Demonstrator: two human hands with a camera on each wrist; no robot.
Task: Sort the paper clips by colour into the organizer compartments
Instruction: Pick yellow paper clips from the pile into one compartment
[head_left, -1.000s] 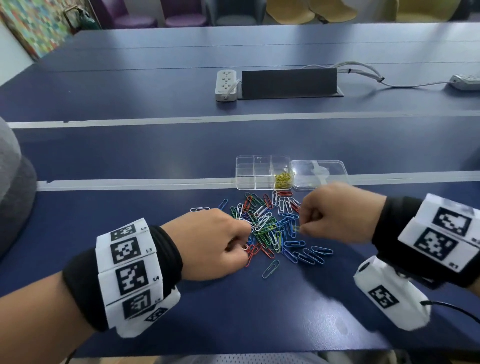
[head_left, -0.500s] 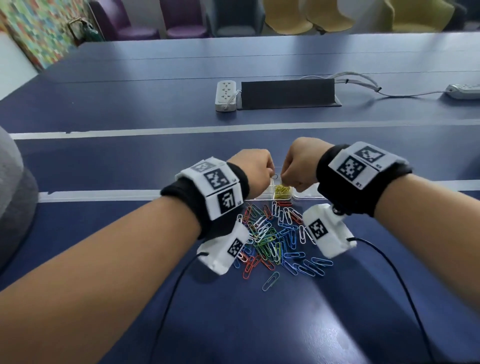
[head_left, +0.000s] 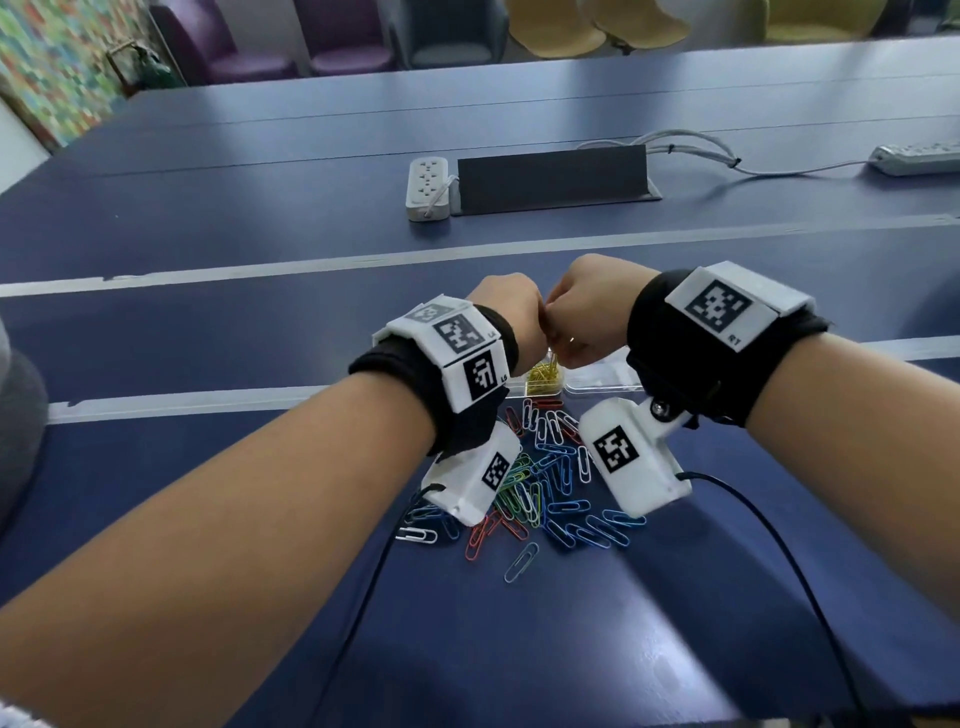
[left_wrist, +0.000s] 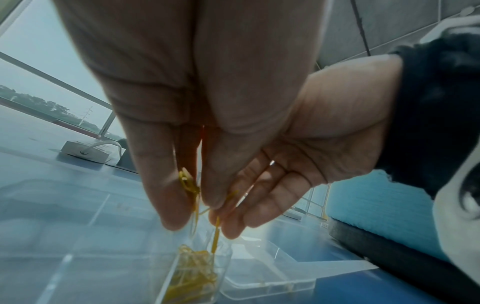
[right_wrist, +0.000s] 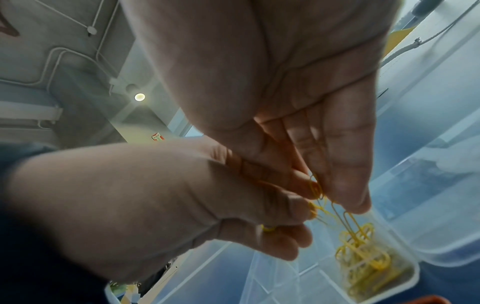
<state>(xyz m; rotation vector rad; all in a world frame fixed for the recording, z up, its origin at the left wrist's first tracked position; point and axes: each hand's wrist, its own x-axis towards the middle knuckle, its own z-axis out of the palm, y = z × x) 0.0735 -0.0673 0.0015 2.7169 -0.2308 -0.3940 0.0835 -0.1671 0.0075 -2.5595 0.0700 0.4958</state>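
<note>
At frame centre, the left hand (head_left: 511, 317) and right hand (head_left: 589, 317) are both pinching yellow clips (left_wrist: 191, 186) above the organizer (right_wrist: 405, 273), whose yellow-filled compartment (head_left: 544, 375) is lying directly below. Depositing step; next, the fingers likely need to loosen over that cell.

Both hands meet above the organizer (head_left: 597, 385), the left hand (head_left: 511, 317) on the left touching the right hand (head_left: 592, 312) on the right, directly over the compartment holding sorted clips (head_left: 544, 375). The loose clip pile (head_left: 545, 483) lies on the table (head_left: 260, 249) just in front of the organizer, beneath the wrists. Behind the organizer, farther across the table, a power strip (head_left: 427, 188) sits immediately left of a cable box (head_left: 553, 176), with a second power strip (head_left: 919, 158) at the far right.
</note>
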